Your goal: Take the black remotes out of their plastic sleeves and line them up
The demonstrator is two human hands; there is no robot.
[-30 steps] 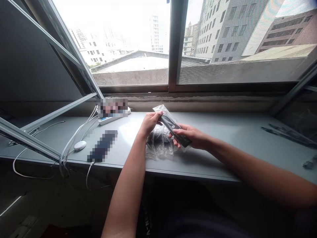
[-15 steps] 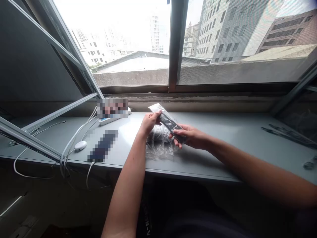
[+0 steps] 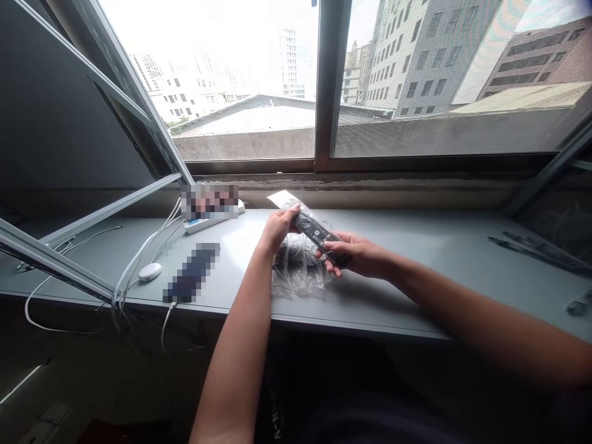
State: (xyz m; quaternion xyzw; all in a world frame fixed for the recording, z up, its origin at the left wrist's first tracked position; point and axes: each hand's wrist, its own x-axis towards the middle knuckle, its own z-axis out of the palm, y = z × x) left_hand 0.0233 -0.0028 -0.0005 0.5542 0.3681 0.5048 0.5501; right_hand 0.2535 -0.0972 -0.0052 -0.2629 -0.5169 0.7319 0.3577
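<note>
A black remote control (image 3: 317, 232) with light buttons lies slantwise between my hands, inside a clear plastic sleeve (image 3: 283, 198) whose loose end sticks out past its upper left. My left hand (image 3: 278, 227) pinches the upper left end between thumb and fingers. Wrapped round the lower right end is my right hand (image 3: 354, 251), thumb on top and fingers beneath. Under and behind the remote, a bundle of clear plastic wrapping (image 3: 298, 274) rests on the grey table (image 3: 430, 265); something dark is inside it, but I cannot make out what.
To the left stand a white power strip (image 3: 213, 221), a round white device (image 3: 150, 271) and a blurred-out dark item (image 3: 192, 274) with a white cable. Metal frame bars (image 3: 115, 206) slope over the left side. Dark thin items (image 3: 536, 253) lie at right. A window is behind.
The remote control and its sleeve have shifted up and to the left between my hands, and its button side has turned more into view. My hands stay nearly in place.
</note>
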